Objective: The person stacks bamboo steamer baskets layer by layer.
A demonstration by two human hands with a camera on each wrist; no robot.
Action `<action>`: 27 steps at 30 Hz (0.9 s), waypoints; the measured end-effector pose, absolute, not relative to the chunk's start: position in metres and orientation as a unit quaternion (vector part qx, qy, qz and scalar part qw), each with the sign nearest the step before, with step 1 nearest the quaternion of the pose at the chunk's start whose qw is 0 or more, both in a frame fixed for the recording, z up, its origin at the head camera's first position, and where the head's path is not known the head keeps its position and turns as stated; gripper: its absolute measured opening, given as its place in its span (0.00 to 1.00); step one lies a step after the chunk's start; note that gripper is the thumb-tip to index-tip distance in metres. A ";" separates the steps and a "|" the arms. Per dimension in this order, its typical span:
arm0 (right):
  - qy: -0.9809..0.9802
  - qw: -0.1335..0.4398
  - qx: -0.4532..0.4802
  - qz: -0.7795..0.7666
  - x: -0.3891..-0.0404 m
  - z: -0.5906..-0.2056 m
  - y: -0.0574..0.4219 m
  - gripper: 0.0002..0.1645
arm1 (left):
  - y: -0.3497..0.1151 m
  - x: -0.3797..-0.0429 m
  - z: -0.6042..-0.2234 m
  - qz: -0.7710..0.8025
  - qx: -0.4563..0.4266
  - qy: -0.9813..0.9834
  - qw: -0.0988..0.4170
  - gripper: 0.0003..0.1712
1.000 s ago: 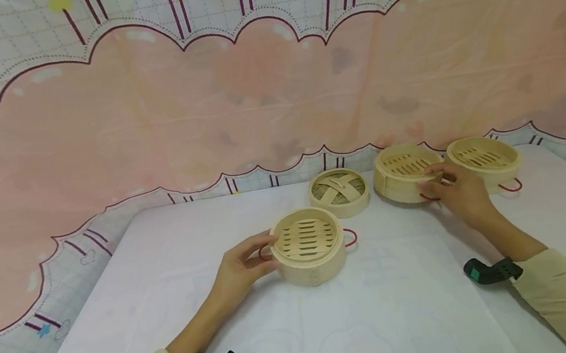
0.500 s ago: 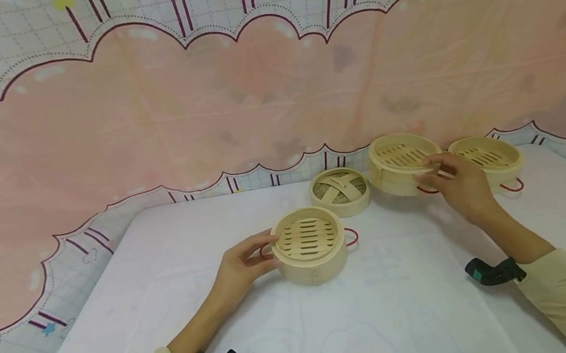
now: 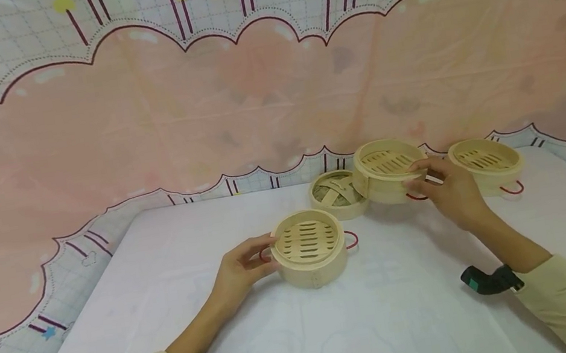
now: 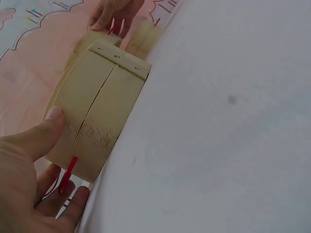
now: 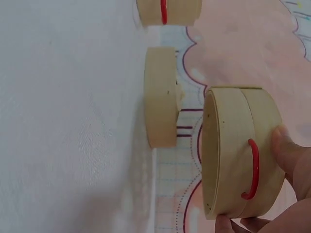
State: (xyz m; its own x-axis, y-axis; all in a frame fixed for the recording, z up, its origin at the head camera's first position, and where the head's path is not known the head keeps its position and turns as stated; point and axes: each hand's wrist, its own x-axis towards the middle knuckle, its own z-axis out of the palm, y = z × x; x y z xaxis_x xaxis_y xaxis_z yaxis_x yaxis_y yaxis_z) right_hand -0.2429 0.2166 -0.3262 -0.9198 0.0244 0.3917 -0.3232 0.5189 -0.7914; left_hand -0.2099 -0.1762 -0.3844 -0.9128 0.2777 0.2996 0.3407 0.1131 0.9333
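Observation:
My left hand point(image 3: 239, 268) holds the near bamboo steamer basket point(image 3: 312, 272) by its left side, at a red handle. That basket stands on the table, slats showing on top. In the left wrist view the thumb lies on the wall of this steamer basket point(image 4: 97, 111), with fingers by the red handle point(image 4: 68, 174). My right hand point(image 3: 453, 194) grips a second steamer basket point(image 3: 386, 188) at its right side. The right wrist view shows this second basket point(image 5: 231, 160) raised off the table, beside the woven steamer lid point(image 5: 160, 97). It partly covers the lid point(image 3: 329, 212) in the head view.
A third steamer basket point(image 3: 496, 172) with a red handle stands at the back right, behind my right hand. A white cloth covers the table point(image 3: 381, 320). A patterned curtain point(image 3: 251, 108) hangs along the table's far edge.
My right hand has lifted the second steamer basket off the table and moved it left, over part of the lid. The left hand and the near basket have stayed in place.

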 end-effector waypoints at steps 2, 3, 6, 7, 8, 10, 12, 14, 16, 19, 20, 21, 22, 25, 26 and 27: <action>-0.853 0.177 0.095 0.482 -0.244 -0.325 0.215 0.19 | -0.175 -0.208 -0.383 -0.644 -0.190 -0.741 0.015 0.28; -0.852 0.175 0.099 0.483 -0.244 -0.325 0.214 0.19 | -0.174 -0.206 -0.382 -0.649 -0.181 -0.739 0.010 0.28; -0.851 0.167 0.108 0.487 -0.245 -0.323 0.210 0.19 | -0.169 -0.201 -0.379 -0.664 -0.158 -0.731 -0.002 0.30; -0.850 0.164 0.111 0.488 -0.245 -0.322 0.209 0.19 | -0.168 -0.200 -0.379 -0.667 -0.155 -0.729 -0.003 0.31; -0.851 0.161 0.112 0.487 -0.245 -0.321 0.207 0.19 | -0.166 -0.198 -0.378 -0.668 -0.152 -0.728 -0.003 0.31; -0.851 0.159 0.114 0.486 -0.246 -0.318 0.204 0.20 | -0.165 -0.196 -0.377 -0.669 -0.148 -0.728 0.000 0.32; -0.850 0.161 0.120 0.488 -0.247 -0.315 0.199 0.20 | -0.164 -0.195 -0.377 -0.667 -0.143 -0.731 0.007 0.32; -0.845 0.165 0.128 0.493 -0.248 -0.312 0.193 0.20 | -0.165 -0.195 -0.378 -0.666 -0.134 -0.733 0.017 0.32; -0.837 0.167 0.137 0.502 -0.249 -0.310 0.187 0.19 | -0.166 -0.194 -0.378 -0.666 -0.128 -0.735 0.023 0.30; -0.832 0.163 0.140 0.512 -0.248 -0.308 0.178 0.19 | -0.167 -0.194 -0.380 -0.666 -0.126 -0.735 0.026 0.29; -0.831 0.159 0.140 0.514 -0.247 -0.307 0.176 0.18 | -0.168 -0.195 -0.380 -0.666 -0.128 -0.734 0.024 0.28; -0.830 0.156 0.140 0.517 -0.246 -0.307 0.173 0.18 | -0.168 -0.195 -0.380 -0.667 -0.130 -0.734 0.022 0.28; -0.829 0.152 0.140 0.520 -0.246 -0.307 0.171 0.19 | -0.168 -0.195 -0.380 -0.666 -0.131 -0.734 0.021 0.28; -0.827 0.147 0.141 0.524 -0.244 -0.306 0.166 0.18 | -0.167 -0.195 -0.381 -0.672 -0.127 -0.730 0.017 0.27; -0.825 0.146 0.142 0.528 -0.243 -0.306 0.165 0.17 | -0.167 -0.195 -0.381 -0.672 -0.127 -0.729 0.017 0.26; -0.822 0.144 0.142 0.532 -0.243 -0.307 0.163 0.17 | -0.167 -0.195 -0.380 -0.672 -0.125 -0.730 0.018 0.26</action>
State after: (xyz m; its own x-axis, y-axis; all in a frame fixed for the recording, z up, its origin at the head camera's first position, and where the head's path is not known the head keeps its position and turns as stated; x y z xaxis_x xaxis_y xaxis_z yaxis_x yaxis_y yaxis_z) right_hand -0.2431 0.1634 -0.3067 -0.9182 -0.0805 0.3879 -0.3868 0.3941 -0.8337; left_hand -0.1948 -0.1668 -0.3805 -0.9679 0.1584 0.1953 0.2077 0.0657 0.9760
